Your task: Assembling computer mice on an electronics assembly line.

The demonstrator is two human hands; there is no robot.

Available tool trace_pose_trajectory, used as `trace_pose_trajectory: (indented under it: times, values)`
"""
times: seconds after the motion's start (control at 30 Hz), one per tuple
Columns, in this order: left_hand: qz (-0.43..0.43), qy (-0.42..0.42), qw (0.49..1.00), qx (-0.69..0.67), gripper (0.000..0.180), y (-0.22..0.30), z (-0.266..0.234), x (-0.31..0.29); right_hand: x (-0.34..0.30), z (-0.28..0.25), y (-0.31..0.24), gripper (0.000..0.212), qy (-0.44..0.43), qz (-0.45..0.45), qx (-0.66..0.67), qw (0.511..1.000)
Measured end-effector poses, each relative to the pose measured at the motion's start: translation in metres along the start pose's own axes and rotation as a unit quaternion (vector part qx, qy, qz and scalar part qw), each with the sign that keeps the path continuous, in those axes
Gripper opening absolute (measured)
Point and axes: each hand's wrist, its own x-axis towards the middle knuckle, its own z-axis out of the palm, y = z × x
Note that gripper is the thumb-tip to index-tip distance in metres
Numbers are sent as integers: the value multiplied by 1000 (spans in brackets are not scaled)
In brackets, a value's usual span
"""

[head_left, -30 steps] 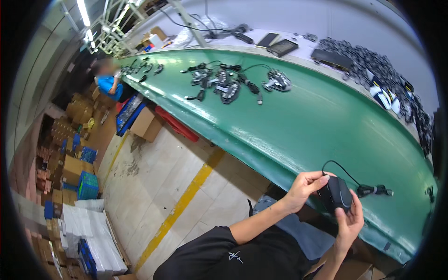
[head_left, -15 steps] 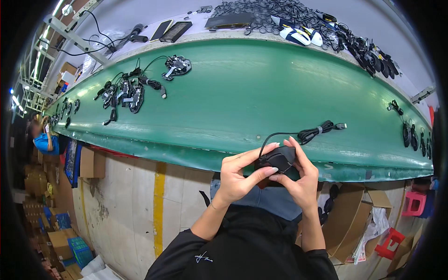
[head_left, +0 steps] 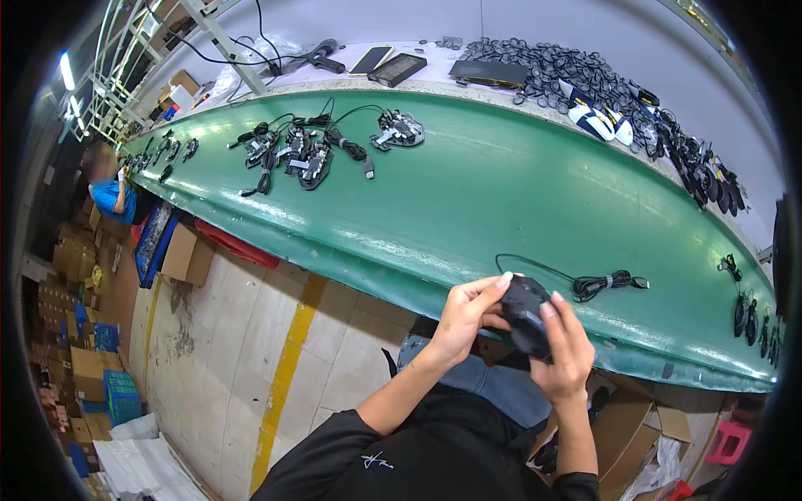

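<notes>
at the green worktop [head_left: 468, 200], both hands [head_left: 462, 321] [head_left: 569, 359] hold a mouse [head_left: 526, 311]

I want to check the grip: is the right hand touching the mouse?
Touching. The head view shows the right hand with its fingers resting on the mouse.

A long, glossy green table [head_left: 501, 196] curves across the room beneath a plain, pale lavender wall [head_left: 393, 20]. A pale metal frame [head_left: 220, 48] stands at its back edge. White tube lights [head_left: 67, 72] glow at far left. Brown cardboard boxes [head_left: 88, 367] line the light tiled floor [head_left: 225, 334], crossed by a painted yellow stripe [head_left: 288, 376]; at lower right is a pink plastic stool [head_left: 728, 441].
</notes>
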Motion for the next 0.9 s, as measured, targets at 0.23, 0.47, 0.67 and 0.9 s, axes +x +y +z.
trace_pose_trajectory:
  times: [0.23,0.47,0.67,0.9]
  values:
    - [140,4,972,190,32,-4,-13,4,33,-48,46,36,109,373,128,912]
    - [230,58,863,445,19,-6,-18,8,69,-138,150,42,287,342,-246,860]
    - [267,42,840,471,18,-5,-16,6,-2,-142,239,67,101,248,-439,858]
    - [278,23,836,473,18,1,-23,-2,3,-166,196,50,-58,272,-293,915]
